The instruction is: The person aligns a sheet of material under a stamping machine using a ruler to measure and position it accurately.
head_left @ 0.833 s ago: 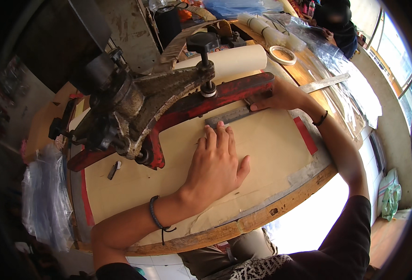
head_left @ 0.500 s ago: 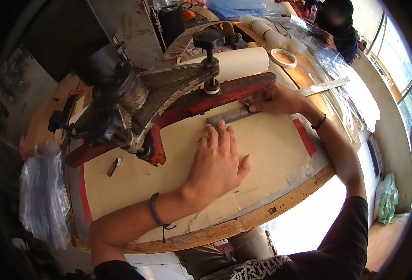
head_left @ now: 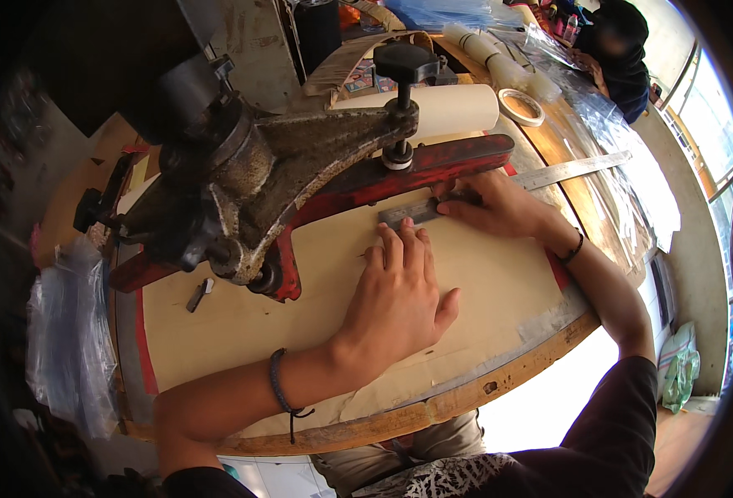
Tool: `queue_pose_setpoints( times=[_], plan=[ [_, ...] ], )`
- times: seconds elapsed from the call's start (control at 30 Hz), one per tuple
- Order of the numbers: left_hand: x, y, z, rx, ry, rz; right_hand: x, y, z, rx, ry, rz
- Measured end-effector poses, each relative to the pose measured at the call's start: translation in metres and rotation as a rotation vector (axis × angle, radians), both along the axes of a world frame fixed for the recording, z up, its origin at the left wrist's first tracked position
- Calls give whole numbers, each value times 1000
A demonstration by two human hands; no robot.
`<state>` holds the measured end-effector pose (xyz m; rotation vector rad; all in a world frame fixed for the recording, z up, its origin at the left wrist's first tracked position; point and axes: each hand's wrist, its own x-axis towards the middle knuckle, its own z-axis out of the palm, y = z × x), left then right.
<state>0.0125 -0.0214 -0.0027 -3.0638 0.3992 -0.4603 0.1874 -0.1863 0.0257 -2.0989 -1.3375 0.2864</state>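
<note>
A long metal ruler [head_left: 578, 170] lies slantwise across a tan sheet [head_left: 474, 286] on the worktable, running beneath my right hand. My left hand [head_left: 395, 303] rests flat on the sheet, thumb out to the side, its longest fingertips touching the ruler's left end. Bent around the middle of the ruler, my right hand [head_left: 499, 203] has its thumb and forefinger pinched together. Something dark shows between those fingers, too covered to name. To the left on the sheet lies a small dark piece with a pale tip [head_left: 199, 295].
A heavy cast-metal clamp arm [head_left: 325, 137] with a red bar [head_left: 433, 162] stands over the sheet. Behind it are a cream roll [head_left: 457, 112] and a tape roll [head_left: 521, 108]. Clear plastic [head_left: 68, 340] hangs at the left. Another person [head_left: 615, 54] sits at the far right.
The whole view has shifted slightly. My right hand has slid a little along the ruler toward me, away from the red bar. My left hand keeps its place at the ruler's end.
</note>
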Motion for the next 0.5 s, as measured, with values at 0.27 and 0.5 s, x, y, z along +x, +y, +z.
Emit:
queue_pose_setpoints(
  times=[0.27,0.5],
  plan=[
    [0,4,0,9,-29,-5,16,-2,-9,47,-13,98],
    [-1,2,1,26,-20,3,13,-1,-8,97,69,56]
  ],
)
